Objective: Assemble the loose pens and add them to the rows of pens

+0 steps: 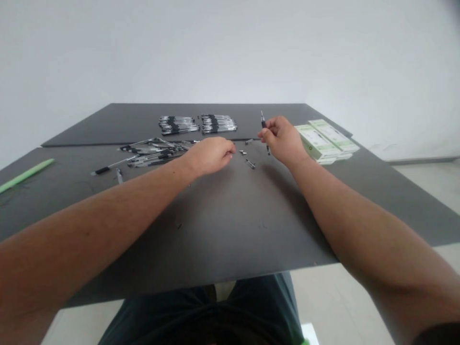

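My right hand [282,139] is closed around a black pen [264,125], held nearly upright above the dark table [223,220]. My left hand [212,153] rests on the table with its fingers curled together, the fingertips close to small pen parts [243,152] lying between the two hands. Whether it pinches anything is hidden. Another small part [250,164] lies just in front of them, and a thin piece [249,141] lies behind.
A loose heap of pens [154,151] lies left of my left hand. Two neat rows of pens [197,123] sit further back. Pale green boxes [325,139] are stacked at the right. A green stick [25,175] lies at the far left edge.
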The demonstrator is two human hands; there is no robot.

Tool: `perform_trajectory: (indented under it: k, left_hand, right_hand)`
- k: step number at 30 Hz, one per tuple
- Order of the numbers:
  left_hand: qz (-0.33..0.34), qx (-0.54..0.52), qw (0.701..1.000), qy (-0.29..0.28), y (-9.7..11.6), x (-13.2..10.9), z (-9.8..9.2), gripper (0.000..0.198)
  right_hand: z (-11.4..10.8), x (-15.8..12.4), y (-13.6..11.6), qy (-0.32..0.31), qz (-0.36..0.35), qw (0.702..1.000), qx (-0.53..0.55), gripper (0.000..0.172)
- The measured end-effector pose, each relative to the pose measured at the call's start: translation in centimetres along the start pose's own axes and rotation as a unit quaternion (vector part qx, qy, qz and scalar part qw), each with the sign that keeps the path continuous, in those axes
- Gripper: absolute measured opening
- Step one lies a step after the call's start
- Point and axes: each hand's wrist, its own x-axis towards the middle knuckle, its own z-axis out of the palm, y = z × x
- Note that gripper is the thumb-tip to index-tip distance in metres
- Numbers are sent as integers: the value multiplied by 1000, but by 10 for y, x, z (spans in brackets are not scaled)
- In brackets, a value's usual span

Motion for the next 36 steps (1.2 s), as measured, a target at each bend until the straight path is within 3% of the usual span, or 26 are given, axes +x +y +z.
perform_trajectory:
  k: [4,10,17,24,36]
  left_hand:
    - [22,70,997,-15,14,34,9,39]
    - [35,126,991,-22,17,52,21,33]
    - [53,115,991,-42,22,51,30,33]
    - [16,108,994,-10,22,48,30,34]
    - [2,113,991,-79,28,46,17,30]
  right_hand:
    - [1,1,-1,9,0,1000,-1,12]
    - [1,1,-13,5,1,1000,-10,10]
    - [2,0,-14,-5,2,1000,-17,9]
    - [2,0,-13,-5,4,1000,-7,11]
    - [2,-3,-20,-29,12,999,-26,10]
